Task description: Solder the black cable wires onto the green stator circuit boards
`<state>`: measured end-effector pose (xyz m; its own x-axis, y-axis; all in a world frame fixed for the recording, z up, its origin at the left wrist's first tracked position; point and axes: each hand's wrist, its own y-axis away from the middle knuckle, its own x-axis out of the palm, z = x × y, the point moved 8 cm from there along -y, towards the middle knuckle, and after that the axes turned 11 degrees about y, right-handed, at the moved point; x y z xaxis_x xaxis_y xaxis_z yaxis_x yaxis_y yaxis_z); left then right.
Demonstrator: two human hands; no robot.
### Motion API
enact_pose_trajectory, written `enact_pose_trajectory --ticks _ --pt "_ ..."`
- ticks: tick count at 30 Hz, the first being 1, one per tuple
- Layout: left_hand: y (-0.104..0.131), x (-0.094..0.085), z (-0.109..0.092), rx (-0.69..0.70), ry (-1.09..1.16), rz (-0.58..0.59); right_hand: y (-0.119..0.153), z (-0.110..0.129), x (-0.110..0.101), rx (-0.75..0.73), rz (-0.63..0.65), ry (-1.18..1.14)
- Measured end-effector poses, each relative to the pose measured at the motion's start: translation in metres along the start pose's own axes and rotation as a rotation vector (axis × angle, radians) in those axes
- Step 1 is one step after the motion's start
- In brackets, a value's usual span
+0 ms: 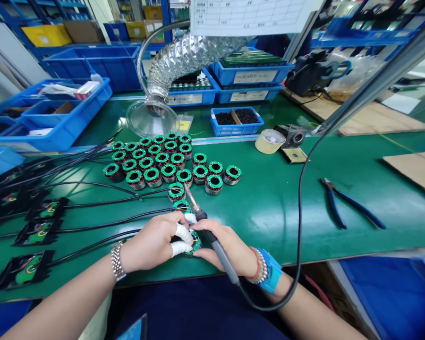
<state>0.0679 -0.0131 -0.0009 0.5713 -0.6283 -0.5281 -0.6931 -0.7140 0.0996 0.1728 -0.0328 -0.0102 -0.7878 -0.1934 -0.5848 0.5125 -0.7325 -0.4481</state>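
Observation:
My right hand [230, 243] holds a soldering iron [217, 250] between thumb and index finger, its metal tip [191, 196] pointing away over the bench. The same hand's fingertips touch the right edge of a motor stator [195, 246] with a green circuit board on top. My left hand [159, 241], with white finger cots on some fingers, is closed in a pinch at that stator's left side, where thin wires show. A black cable [102, 243] runs under this hand; its end is hidden. Just beyond are two stators with wires on them, the nearer one [182, 206] partly covered.
Several more stators [162, 159] stand grouped behind. Black housings [30, 269] with cables lie left. Cutting pliers [350, 203] lie right, near a solder roll [270, 140] and an iron stand [293, 139]. A fume duct [184, 56] hangs ahead; the iron's cord [299, 212] loops over my right forearm.

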Motion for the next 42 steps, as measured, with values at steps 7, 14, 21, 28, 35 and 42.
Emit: enact_pose_trajectory --ticks 7,14,21,28,35,42 --pt "0.01 0.006 -0.003 -0.04 -0.145 -0.085 0.005 0.002 0.001 0.024 -0.041 0.021" --pt "0.009 0.005 -0.004 -0.029 -0.136 -0.12 0.02 0.026 -0.051 -0.014 -0.289 0.183" --pt "0.002 0.005 0.0 -0.126 -0.025 -0.06 0.042 0.042 -0.075 -0.046 -0.204 0.167" --pt "0.004 0.007 -0.001 -0.126 -0.094 -0.052 0.042 0.039 -0.062 -0.017 -0.135 0.13" --pt "0.003 0.007 -0.003 -0.124 -0.138 -0.046 0.041 0.036 -0.056 -0.022 -0.107 0.116" --pt "0.005 0.009 -0.006 -0.099 -0.183 -0.051 0.041 0.036 -0.057 -0.007 -0.111 0.125"
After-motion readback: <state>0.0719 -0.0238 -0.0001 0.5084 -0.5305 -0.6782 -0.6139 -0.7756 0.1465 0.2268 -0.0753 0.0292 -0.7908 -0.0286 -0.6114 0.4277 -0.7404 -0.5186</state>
